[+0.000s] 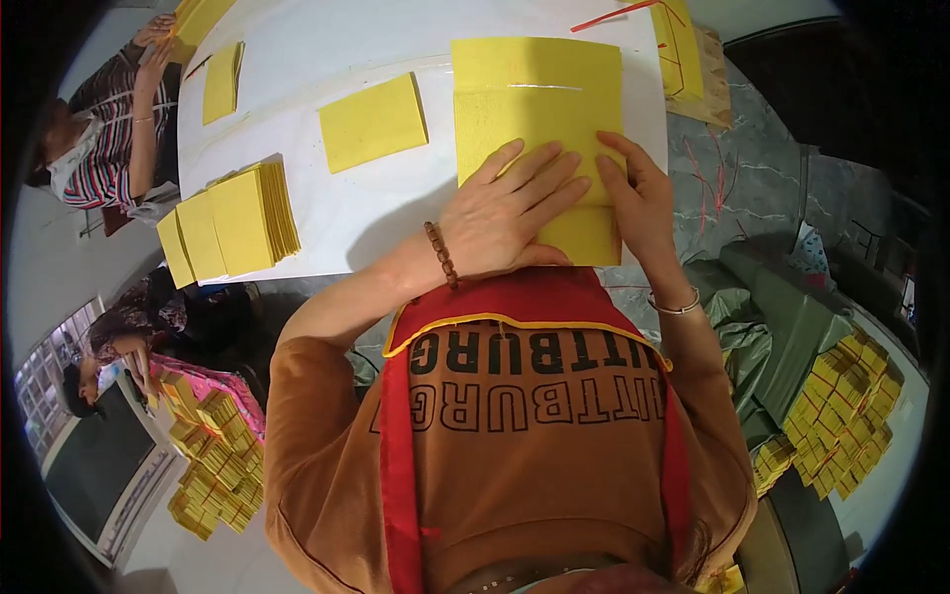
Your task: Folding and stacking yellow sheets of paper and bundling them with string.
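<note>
A large yellow sheet [534,64], apparently paper, lies before me at the table's near edge, with crease lines across its upper and lower parts. My left hand [520,203] rests flat on its middle, fingers stretched and slightly spread. At the sheet's right edge is my right hand [638,188], thumb and forefinger on the sheet and the other fingers curled by the edge. To the left lies a folded yellow piece [373,122]. Farther left, a row of yellow folded pieces [233,223] leans over the near corner.
The white table [366,208] also bears a small yellow stack [224,84] at far left. A person [109,148] works beyond its left side; another person [129,332] bends lower left. Yellow bundles [841,416] stand at right. Red straps [708,178] lie on the grey floor.
</note>
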A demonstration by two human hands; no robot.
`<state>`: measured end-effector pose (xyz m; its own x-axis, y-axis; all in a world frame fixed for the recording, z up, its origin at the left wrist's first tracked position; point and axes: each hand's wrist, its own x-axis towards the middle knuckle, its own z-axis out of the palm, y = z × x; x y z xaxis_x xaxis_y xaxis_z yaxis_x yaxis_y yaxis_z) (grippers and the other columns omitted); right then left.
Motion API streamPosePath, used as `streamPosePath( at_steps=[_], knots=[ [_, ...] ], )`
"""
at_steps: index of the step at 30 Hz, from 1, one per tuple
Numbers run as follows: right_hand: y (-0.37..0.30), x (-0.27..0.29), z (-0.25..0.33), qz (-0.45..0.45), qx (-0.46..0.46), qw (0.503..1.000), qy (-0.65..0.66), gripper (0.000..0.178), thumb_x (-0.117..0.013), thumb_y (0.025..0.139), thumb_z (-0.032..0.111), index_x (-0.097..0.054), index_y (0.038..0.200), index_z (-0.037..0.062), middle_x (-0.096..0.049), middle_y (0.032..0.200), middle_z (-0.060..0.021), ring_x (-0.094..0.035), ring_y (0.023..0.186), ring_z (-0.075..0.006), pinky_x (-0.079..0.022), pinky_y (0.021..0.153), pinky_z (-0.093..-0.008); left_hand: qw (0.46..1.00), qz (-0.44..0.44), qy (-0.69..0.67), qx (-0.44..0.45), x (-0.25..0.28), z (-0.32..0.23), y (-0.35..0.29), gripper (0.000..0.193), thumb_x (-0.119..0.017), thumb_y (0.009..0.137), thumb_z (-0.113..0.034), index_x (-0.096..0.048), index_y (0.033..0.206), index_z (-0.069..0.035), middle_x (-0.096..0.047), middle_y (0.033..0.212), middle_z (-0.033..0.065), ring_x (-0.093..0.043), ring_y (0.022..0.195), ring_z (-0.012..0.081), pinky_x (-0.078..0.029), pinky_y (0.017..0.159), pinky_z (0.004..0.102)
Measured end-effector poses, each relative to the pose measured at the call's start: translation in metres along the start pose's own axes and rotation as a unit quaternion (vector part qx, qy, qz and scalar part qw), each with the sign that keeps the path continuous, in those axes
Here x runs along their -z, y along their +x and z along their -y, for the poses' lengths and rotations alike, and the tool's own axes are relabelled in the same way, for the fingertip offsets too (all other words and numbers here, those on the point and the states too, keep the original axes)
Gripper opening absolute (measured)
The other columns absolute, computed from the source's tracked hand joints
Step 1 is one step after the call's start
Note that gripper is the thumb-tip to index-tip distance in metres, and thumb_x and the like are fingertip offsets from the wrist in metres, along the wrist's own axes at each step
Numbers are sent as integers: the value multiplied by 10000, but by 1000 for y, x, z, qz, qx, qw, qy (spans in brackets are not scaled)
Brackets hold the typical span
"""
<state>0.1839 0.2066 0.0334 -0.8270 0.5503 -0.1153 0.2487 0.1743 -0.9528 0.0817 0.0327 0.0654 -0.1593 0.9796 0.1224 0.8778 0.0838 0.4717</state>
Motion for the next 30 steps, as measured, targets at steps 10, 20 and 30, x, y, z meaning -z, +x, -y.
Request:
streamPosePath(
  at_steps=[10, 20, 30],
  knots=[
    [-36, 12, 14, -25, 299, 918, -259, 356, -643, 808, 175, -603, 1153, 94, -565, 1093, -87, -529, 1013, -217, -362, 886, -397, 1000, 21, 2, -3, -10, 7, -1, 781, -670, 707, -455, -418, 1344, -79, -381, 1399, 124, -298, 1328, 280, -209, 1082, 452],
    [-53, 16, -9, 129, 253, 896, -343, 454, -575, 841, 249, -522, 1269, 109, -464, 1363, -32, -402, 1277, -236, -167, 1060, -555, 1000, 7, -24, 17, -14, 11, -1, 697, -644, 764, -347, -404, 1344, -43, -325, 1413, 175, -272, 1331, 287, -211, 1074, 429],
    [-34, 33, -10, 14, 155, 988, -10, 239, -522, 892, 68, -609, 1109, 21, -594, 1155, -121, -541, 1105, -218, -420, 901, -292, 994, -33, 96, -52, -1, 11, 5, 514, -621, 727, -99, -511, 1215, 16, -520, 1179, 130, -499, 1036, 263, -436, 847, 350]
  ],
)
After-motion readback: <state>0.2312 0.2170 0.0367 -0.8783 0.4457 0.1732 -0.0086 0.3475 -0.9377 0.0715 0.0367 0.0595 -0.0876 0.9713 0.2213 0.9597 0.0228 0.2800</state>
